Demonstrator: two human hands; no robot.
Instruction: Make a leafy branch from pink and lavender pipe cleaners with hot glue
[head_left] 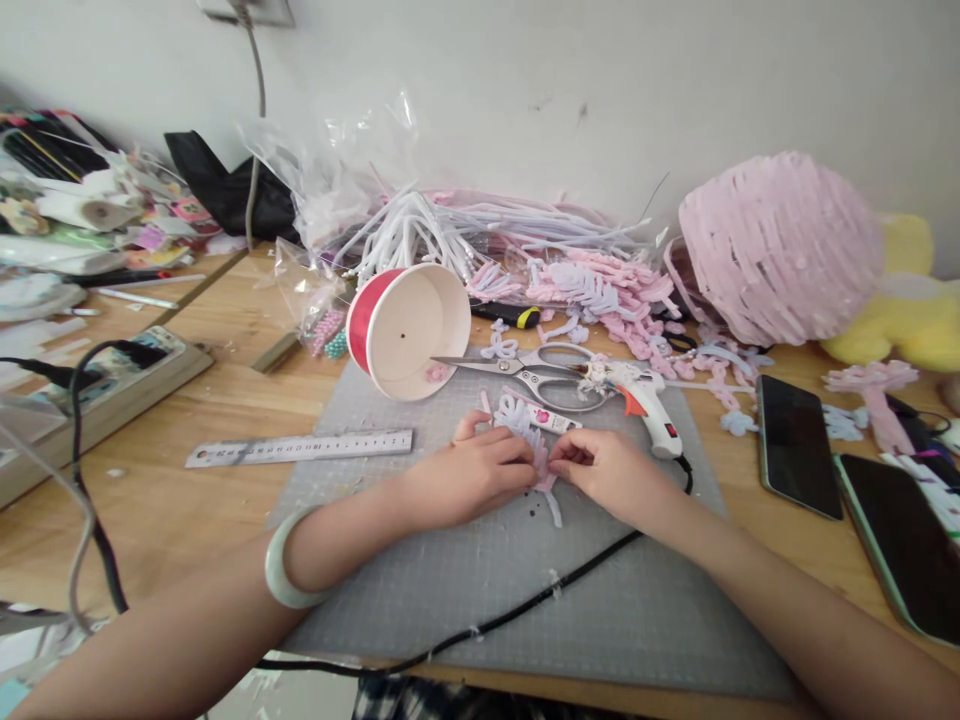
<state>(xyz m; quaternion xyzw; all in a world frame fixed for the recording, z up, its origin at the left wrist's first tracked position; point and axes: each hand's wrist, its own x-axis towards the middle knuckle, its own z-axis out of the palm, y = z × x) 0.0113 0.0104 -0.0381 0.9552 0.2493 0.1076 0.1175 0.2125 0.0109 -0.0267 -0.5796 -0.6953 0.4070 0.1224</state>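
One fuzzy lavender-and-pink looped craft piece (531,432)

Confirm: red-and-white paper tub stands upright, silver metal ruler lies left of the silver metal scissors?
No: the red-and-white paper tub is tipped over, mouth facing the camera, per the head view. The metal ruler does lie left of the metal scissors.

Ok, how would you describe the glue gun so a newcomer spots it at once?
On the grey cutting mat, find the large metal scissors near the far edge. The glue gun lies at their handles, on the right. Unlike its neighbours, it has a white body with an orange trigger.
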